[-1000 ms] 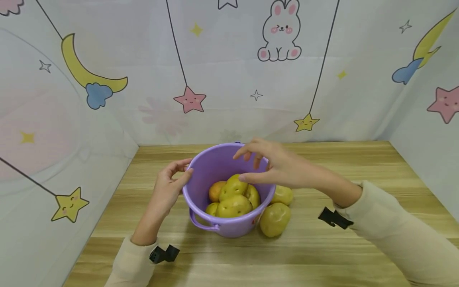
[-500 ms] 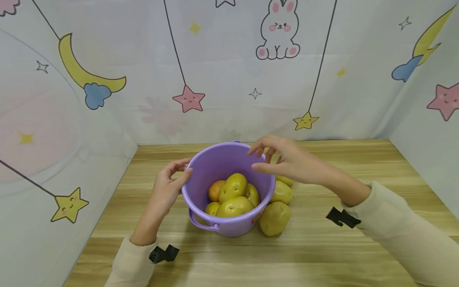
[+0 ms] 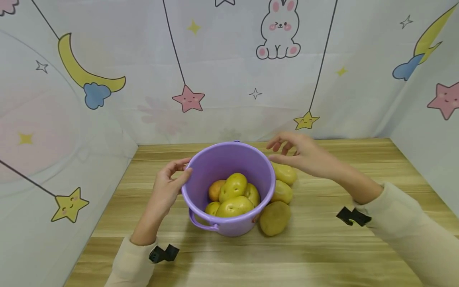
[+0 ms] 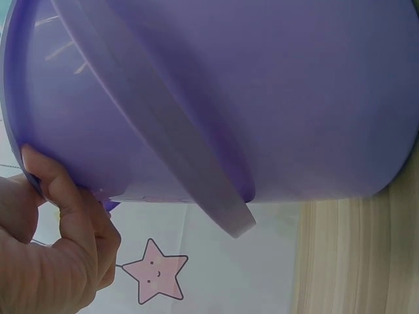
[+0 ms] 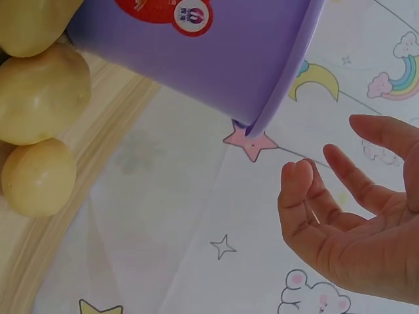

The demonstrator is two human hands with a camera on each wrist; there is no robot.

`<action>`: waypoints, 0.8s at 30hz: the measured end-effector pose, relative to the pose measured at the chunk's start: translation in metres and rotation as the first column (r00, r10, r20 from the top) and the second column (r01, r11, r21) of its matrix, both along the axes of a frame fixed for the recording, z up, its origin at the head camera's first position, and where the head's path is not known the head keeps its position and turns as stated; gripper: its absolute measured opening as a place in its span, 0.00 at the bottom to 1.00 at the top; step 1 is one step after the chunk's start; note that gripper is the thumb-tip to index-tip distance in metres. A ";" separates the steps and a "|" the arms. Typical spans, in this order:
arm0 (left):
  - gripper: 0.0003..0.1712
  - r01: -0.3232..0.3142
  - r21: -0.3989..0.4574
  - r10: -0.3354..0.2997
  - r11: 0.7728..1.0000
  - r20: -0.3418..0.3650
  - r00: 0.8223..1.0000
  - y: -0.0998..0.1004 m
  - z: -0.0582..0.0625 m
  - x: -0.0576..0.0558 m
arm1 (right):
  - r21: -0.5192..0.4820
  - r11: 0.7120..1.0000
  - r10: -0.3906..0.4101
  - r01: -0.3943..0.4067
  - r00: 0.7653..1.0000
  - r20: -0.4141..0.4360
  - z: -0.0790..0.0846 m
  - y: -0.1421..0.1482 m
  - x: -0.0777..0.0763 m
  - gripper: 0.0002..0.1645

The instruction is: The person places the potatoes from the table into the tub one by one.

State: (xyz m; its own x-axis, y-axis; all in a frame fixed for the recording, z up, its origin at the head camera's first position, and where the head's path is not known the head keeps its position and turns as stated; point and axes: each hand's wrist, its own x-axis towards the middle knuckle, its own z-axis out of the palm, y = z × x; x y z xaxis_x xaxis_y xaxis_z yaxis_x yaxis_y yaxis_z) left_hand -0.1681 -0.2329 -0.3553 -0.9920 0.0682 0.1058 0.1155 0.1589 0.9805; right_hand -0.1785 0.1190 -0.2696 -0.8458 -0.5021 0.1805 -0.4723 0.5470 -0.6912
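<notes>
A purple bucket [image 3: 229, 155] stands on the wooden table with several yellow potatoes [image 3: 234, 206] and an orange-toned round item [image 3: 216, 190] inside. My left hand [image 3: 167, 185] pinches its left rim, thumb on the inner side and fingers outside; the left wrist view shows the fingers curled at the rim [image 4: 19, 157]. My right hand [image 3: 305, 153] hovers just right of the bucket's rim, fingers loosely bent and holding nothing. Beneath and in front of it, three potatoes [image 3: 275, 218] lie in a row against the bucket's right side. In the right wrist view these potatoes [image 5: 40, 98] sit beside the bucket wall.
The bucket's handle [image 3: 202, 224] hangs down at its front left. A wood-grain table [image 3: 229, 263] spreads all around. White cloth walls [image 3: 229, 67] with printed stars, moons and a rabbit enclose the back and sides.
My right hand has moved from over the bucket's opening out to the right, uncovering the rim and the rearmost potato outside. The left hand has stayed on the rim.
</notes>
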 end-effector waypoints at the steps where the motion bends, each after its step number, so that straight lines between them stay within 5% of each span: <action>1: 0.20 0.000 0.001 0.000 1.000 0.000 1.000 0.000 0.000 0.000 | 0.005 1.000 -0.007 0.007 1.000 -0.001 0.000 0.002 -0.001 0.14; 14: 0.20 0.014 0.011 -0.014 1.000 -0.006 1.000 -0.001 0.000 -0.001 | 0.017 0.998 -0.054 0.053 0.992 0.110 -0.016 0.025 -0.019 0.17; 24: 0.20 0.010 0.008 -0.010 1.000 -0.005 1.000 -0.001 0.001 0.000 | 0.027 0.997 -0.068 0.065 0.994 0.085 -0.031 0.031 -0.030 0.17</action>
State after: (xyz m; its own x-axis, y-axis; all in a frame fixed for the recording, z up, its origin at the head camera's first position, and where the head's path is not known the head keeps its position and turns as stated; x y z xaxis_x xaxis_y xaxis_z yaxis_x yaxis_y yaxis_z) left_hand -0.1682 -0.2337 -0.3547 -0.9908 0.0772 0.1111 0.1217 0.1500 0.9812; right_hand -0.2083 0.1499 -0.3007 -0.8893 -0.4475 0.0943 -0.3736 0.5920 -0.7141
